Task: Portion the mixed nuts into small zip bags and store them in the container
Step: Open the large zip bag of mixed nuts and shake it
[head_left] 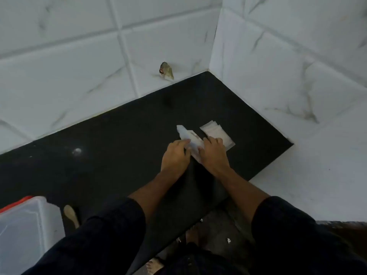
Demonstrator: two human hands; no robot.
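Note:
A small clear zip bag lies tilted on the black countertop, held between both hands. My left hand pinches its left edge with curled fingers. My right hand grips its right side and covers its near end. Just right of it lies a flat stack of several empty zip bags, partly under my right hand's fingers. A clear plastic container with a red clip stands at the counter's near left. No nuts can be made out in the bag.
A pale wooden spoon lies beside the container. White marble-look tiles form the back wall and a side wall at the counter's right corner. A small broken spot shows low on the back wall. A bare foot shows on the floor below.

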